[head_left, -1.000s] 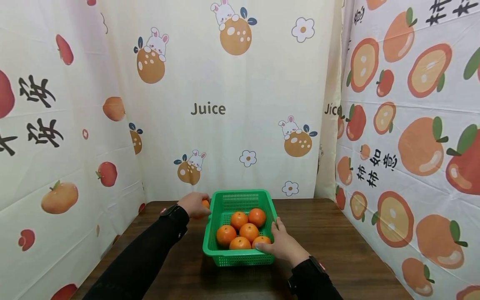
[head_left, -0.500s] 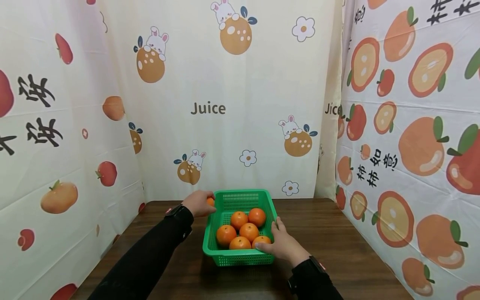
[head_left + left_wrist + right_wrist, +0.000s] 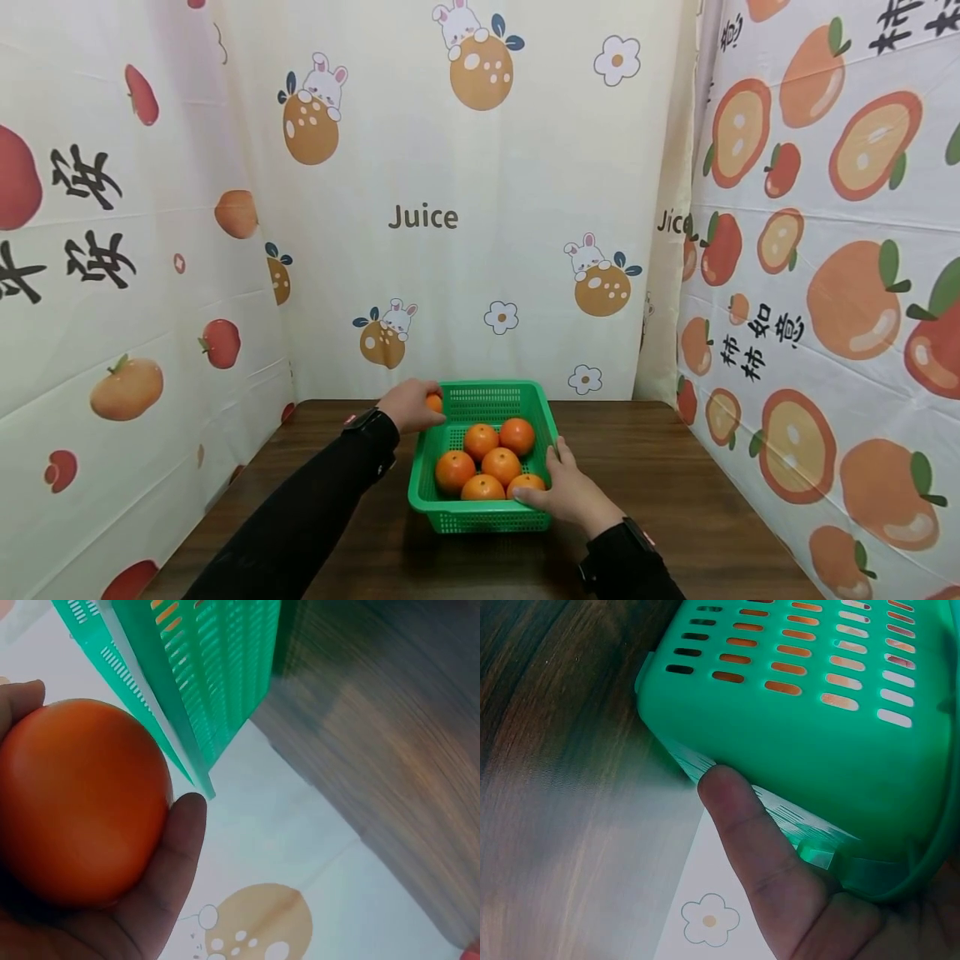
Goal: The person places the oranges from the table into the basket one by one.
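Observation:
At the left rim of a green plastic basket [image 3: 442, 506], my left hand [image 3: 408, 406] holds an orange [image 3: 434, 403]. In the left wrist view that orange [image 3: 82, 795] sits in the palm with the fingers curved round it, close beside the basket's rim [image 3: 154, 694]. Several oranges [image 3: 501, 464] lie in the near part of the basket. My right hand [image 3: 566, 490] grips the basket's right side near the front corner, its thumb over the rim. From the right wrist, a finger [image 3: 739, 817] presses the outer wall [image 3: 780, 742]; the thumb is hidden there.
The basket stands on a dark brown wooden table [image 3: 660, 475]. A cream printed cloth [image 3: 517, 250] hangs behind the table's back edge. Fruit-printed cloths border it at the left [image 3: 172, 417] and right [image 3: 787, 350].
My left hand has moved right with the orange, from outside the basket to its left rim. The right hand keeps its hold. The head view has shifted slightly.

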Motion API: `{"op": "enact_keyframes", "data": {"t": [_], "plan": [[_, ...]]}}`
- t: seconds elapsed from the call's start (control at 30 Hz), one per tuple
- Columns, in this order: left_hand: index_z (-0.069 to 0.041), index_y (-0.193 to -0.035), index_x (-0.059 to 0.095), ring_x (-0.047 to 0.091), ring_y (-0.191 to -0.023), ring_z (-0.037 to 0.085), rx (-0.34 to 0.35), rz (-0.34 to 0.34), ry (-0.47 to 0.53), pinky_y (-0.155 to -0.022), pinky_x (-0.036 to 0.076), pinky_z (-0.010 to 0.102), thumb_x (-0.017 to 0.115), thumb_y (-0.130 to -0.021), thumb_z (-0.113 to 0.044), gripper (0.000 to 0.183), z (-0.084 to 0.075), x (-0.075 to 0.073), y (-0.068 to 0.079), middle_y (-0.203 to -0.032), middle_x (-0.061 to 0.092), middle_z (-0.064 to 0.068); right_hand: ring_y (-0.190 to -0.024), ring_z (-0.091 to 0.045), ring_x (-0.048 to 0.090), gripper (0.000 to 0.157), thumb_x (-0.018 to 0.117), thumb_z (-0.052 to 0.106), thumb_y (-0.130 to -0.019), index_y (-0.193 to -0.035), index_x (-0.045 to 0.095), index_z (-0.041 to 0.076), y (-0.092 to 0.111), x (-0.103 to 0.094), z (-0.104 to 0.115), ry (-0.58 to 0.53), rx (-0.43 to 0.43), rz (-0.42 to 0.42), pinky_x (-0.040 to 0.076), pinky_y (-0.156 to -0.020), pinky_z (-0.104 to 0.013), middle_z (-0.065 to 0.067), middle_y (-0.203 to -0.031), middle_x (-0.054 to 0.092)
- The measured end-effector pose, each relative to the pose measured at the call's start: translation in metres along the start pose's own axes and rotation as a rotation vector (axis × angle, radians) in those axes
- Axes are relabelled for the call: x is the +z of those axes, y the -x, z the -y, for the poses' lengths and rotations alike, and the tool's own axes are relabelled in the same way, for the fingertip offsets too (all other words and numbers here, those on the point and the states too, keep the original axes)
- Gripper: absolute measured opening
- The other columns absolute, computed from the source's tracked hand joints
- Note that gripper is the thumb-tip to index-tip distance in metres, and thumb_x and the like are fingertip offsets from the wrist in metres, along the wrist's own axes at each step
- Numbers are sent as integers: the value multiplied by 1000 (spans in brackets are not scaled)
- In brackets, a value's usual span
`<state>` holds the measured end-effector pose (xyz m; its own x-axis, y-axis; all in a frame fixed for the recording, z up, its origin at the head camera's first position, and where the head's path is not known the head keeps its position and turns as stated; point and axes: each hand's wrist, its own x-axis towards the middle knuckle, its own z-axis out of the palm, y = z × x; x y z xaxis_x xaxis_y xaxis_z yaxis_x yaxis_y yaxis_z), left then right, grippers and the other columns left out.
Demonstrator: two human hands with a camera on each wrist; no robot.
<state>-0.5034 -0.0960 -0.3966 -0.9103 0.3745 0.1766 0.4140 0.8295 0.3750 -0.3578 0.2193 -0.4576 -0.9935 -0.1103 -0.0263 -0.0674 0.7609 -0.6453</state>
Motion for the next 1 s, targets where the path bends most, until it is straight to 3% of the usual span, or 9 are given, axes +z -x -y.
{"op": "enact_keyframes", "data": {"t": [0.23, 0.53, 0.77, 1.0], "plan": [[-21, -118, 74, 58, -89, 21, 29, 21, 32, -74, 52, 32, 85, -87, -36, 36, -6, 6, -7, -104, 67, 3, -151, -52, 41, 111, 76, 62, -92, -168, 25, -1, 0, -1, -2, -5, 4, 0, 42, -115, -69, -20, -180, 3], [-18, -125, 73, 62, -89, 22, 4, 45, 104, -78, 55, 34, 86, -86, -35, 45, -12, 8, -12, -108, 71, 3, -151, -52, 39, 110, 77, 61, -92, -169, 25, 1, 0, -2, -2, -27, 12, -2, 40, -115, -71, -18, -180, 2], [-22, -119, 73, 62, -88, 20, -11, 41, 126, -77, 53, 33, 88, -87, -35, 38, -13, 10, -15, -106, 72, 2, -152, -52, 39, 111, 78, 61, -91, -168, 25, 1, 0, -2, -2, -32, 15, -5, 40, -116, -71, -19, -180, 3], [-14, -123, 74, 62, -88, 21, -6, 49, 123, -76, 54, 34, 87, -88, -34, 43, -12, 15, -18, -106, 72, 3, -151, -52, 40, 112, 78, 61, -91, -168, 25, 0, 0, -1, -3, -23, 14, -1, 41, -115, -70, -19, -180, 3]]}}
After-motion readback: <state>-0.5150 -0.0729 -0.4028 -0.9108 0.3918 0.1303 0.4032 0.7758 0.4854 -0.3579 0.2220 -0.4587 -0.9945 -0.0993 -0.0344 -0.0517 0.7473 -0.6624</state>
